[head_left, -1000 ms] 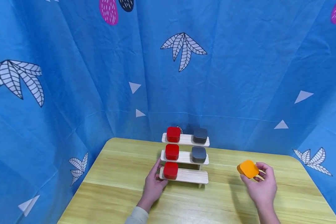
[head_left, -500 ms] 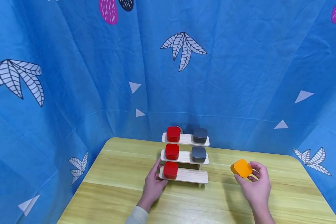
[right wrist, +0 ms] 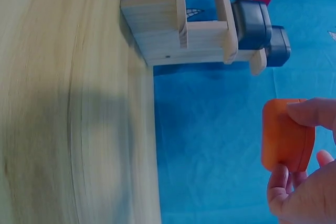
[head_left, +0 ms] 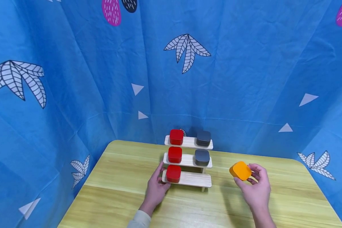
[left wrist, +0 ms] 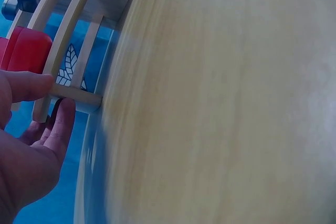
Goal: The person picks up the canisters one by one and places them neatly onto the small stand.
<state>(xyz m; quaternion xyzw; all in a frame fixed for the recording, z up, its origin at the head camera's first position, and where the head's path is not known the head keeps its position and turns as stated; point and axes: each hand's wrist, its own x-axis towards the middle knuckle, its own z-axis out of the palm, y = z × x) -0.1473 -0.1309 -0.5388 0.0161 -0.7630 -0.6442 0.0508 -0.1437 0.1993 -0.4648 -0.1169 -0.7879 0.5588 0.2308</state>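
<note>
A three-tier wooden display stand [head_left: 195,179] stands on the table. My left hand [head_left: 156,189] grips the left end of its lowest tier, thumb on top and fingers curled beneath in the left wrist view. Beside the thumb, a red lidded box [head_left: 174,173] sits on that tier. To the right of the stand, my right hand [head_left: 257,190] holds an orange lidded box [head_left: 240,170] raised over the table. The right wrist view shows thumb and fingers pinching opposite sides of it; part of the hand lies outside that view.
Further red boxes [head_left: 175,154] line the left of the middle and top tiers. Dark grey boxes [head_left: 202,157] occupy the right of those two tiers. A blue patterned cloth [head_left: 245,79] hangs behind and around the wooden table [head_left: 114,196].
My right hand has moved left with the orange box, closer to the stand. The left hand keeps its grip in the same place.
</note>
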